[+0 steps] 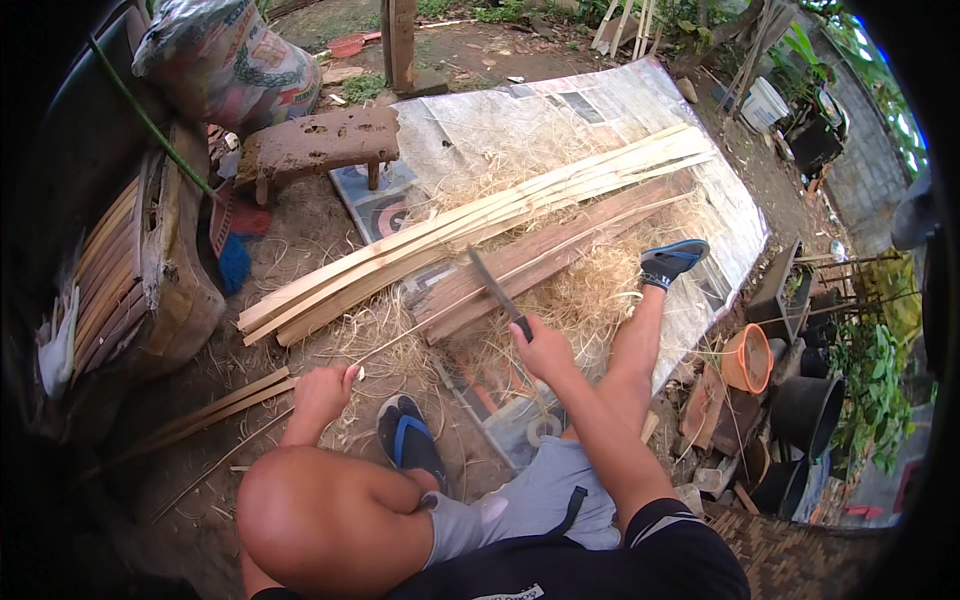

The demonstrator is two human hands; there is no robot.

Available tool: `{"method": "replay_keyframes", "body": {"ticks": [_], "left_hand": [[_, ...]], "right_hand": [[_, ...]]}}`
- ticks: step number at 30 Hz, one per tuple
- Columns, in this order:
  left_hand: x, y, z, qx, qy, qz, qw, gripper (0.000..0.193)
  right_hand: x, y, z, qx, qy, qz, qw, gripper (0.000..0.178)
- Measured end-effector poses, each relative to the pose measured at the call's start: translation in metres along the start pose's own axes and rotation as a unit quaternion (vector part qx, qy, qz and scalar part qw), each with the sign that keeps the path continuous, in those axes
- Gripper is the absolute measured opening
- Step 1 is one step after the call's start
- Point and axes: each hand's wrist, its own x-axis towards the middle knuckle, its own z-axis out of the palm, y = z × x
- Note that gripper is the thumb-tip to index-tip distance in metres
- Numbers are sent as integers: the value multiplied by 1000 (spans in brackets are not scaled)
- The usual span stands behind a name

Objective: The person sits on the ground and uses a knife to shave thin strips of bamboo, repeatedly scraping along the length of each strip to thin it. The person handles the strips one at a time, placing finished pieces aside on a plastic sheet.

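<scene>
My right hand (545, 352) is closed round the dark handle of a knife (492, 284), its blade slanting up and to the left. Across a brown wooden plank (570, 255) lies a long thin wooden strip (398, 342), and the blade crosses it; whether they touch, I cannot tell. Beside my raised knee, my left hand (322, 394) grips this strip, whose tail runs on to the lower left. Just beyond the plank rests a bundle of long pale wooden strips (450, 230). Curly shavings (590, 300) are heaped round the plank, near my shod foot.
A printed sheet (480, 125) covers the ground beneath the wood. A low worn bench (320, 142) and a filled sack (235, 65) stand at the far left. More strips (110, 240) lean at left. An orange pot (747, 358) and black pots (805, 410) line the right side.
</scene>
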Motion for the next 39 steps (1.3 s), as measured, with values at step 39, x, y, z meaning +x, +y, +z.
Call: {"method": "replay_keyframes", "body": {"ticks": [39], "left_hand": [[2,-2,8,-100,23,122,987,31]], "right_hand": [[-5,11,24,52,13,1,999,50]]}}
